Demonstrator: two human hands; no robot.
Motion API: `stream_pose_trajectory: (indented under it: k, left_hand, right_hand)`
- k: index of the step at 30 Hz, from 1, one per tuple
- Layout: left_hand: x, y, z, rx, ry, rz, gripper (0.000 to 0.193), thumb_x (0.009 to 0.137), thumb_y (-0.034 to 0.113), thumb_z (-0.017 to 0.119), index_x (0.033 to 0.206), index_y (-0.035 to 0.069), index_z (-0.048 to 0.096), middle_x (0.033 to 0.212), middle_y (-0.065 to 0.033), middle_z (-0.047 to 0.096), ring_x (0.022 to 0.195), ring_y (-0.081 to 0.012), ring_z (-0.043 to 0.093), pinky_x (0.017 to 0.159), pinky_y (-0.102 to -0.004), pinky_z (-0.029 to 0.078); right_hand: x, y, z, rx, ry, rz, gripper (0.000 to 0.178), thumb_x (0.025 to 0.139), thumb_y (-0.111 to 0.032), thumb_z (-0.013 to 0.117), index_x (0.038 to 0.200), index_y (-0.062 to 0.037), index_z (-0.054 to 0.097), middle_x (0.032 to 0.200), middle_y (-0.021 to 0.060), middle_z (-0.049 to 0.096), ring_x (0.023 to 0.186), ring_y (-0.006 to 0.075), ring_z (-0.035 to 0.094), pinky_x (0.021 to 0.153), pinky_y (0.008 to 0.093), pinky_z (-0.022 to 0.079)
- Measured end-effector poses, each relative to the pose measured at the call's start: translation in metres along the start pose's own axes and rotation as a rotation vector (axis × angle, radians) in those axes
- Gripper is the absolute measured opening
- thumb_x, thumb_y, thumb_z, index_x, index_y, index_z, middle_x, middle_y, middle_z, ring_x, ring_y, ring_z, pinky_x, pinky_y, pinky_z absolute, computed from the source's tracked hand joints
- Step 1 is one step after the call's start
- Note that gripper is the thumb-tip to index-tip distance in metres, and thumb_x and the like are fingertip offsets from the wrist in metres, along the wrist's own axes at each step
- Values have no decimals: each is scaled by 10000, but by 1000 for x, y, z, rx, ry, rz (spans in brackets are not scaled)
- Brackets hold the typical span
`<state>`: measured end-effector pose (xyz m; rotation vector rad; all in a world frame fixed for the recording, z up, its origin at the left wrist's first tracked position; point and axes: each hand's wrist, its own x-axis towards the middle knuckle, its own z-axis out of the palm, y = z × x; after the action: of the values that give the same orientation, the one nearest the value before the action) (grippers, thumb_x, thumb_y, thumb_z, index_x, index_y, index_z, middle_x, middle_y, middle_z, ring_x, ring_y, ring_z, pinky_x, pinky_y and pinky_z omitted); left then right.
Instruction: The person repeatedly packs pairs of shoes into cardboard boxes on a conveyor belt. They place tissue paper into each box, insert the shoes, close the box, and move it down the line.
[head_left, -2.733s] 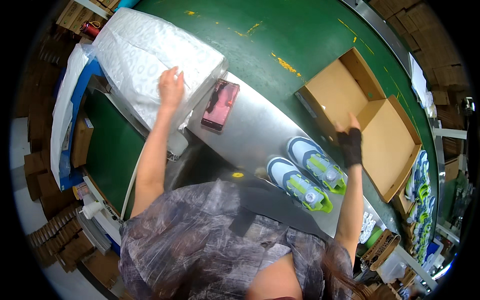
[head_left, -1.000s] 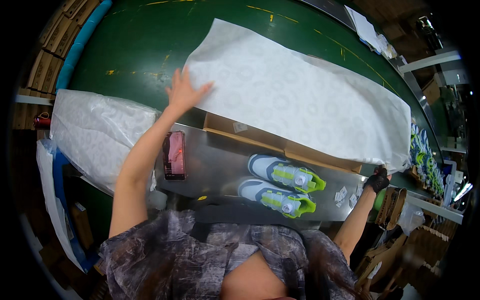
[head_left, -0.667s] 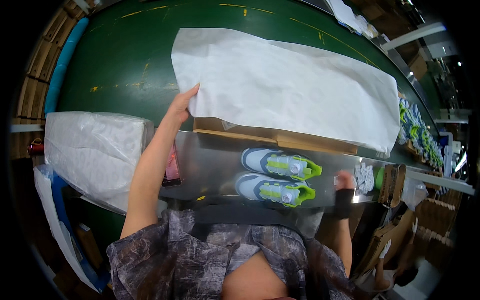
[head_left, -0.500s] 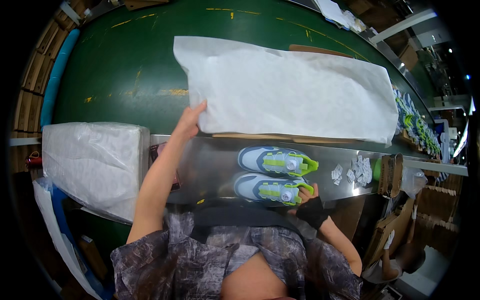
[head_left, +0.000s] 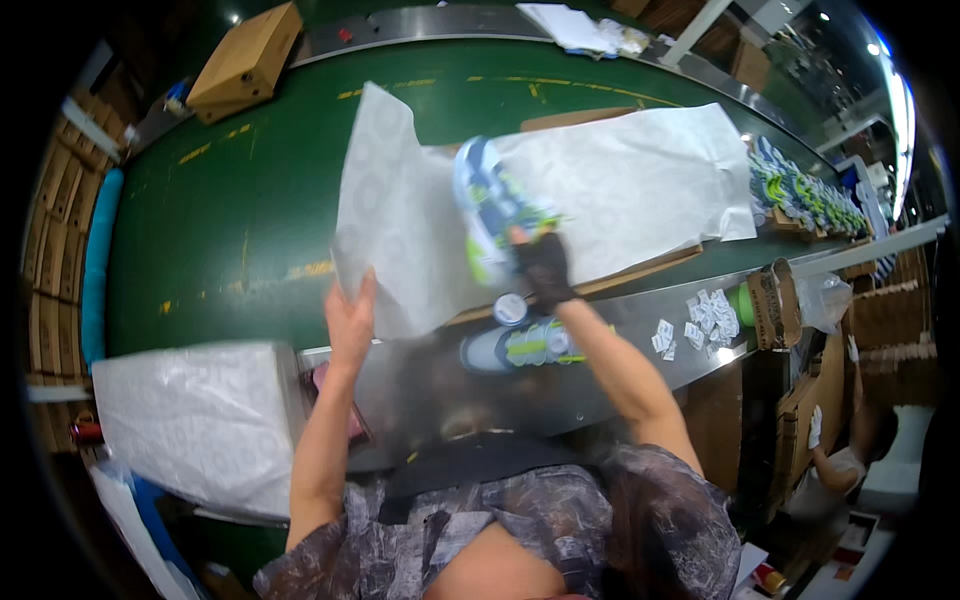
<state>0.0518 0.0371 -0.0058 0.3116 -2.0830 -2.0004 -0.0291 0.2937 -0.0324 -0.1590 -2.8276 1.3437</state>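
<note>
My left hand (head_left: 350, 318) pinches the near left edge of a white sheet of wrapping paper (head_left: 650, 165). The sheet's left part stands up and folds. In my right hand (head_left: 543, 268), wearing a black fingerless glove, is a light blue and lime green sneaker (head_left: 485, 195), held over the paper and blurred by motion. Its matching sneaker (head_left: 490, 350) lies on the metal ledge below, partly behind my right forearm. By the glove is a small round white-and-blue disc (head_left: 511, 309) that I cannot identify. Cardboard edges (head_left: 665, 262) show from under the paper.
A wrapped stack of white paper (head_left: 195, 420) sits at the left, beside a reddish flat object (head_left: 355, 420). Small white packets (head_left: 712, 318) lie on the ledge at right. More sneakers (head_left: 800, 195) line the green belt (head_left: 215, 230). A carton (head_left: 245, 65) stands far left; another person (head_left: 850, 455) is at lower right.
My right hand has lifted one sneaker off the ledge and carried it over the paper. My left hand has come nearer to me, and the paper's left side has been raised and creased.
</note>
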Motion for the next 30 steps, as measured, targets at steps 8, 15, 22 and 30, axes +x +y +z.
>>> stream_pose_trajectory:
  k: [8,15,22,30]
  left_hand:
    - [43,-38,68,72,-494,10,314,849,166,510,1108,-8,536,1043,-133,597,971,-221,551,880,-314,386]
    - [53,-76,70,1080,-421,640,432,749,330,604,1073,50,557,1159,-177,488,1111,-329,414,967,-525,206]
    - [57,-46,87,1349,-535,286,543,674,370,662,1093,47,541,1156,-213,486,1118,-323,417,981,-524,226]
    - [-57,-37,103,578,-828,578,698,610,343,750,1135,-25,472,1134,-194,509,1050,-342,484,887,-414,384]
  right_hand:
    - [-2,19,78,680,-502,-437,324,847,-144,436,1158,-51,423,1138,104,476,961,229,503,855,329,407]
    - [10,52,-43,-781,88,-262,401,748,-264,548,1095,-66,508,1243,166,403,1139,288,381,873,646,213]
    - [-39,71,-135,-297,701,-419,230,768,-50,559,992,-22,515,1024,156,536,919,317,528,801,357,435]
    - [-109,189,-84,517,-196,411,381,875,-365,474,1035,-27,545,875,81,577,715,132,567,624,271,473]
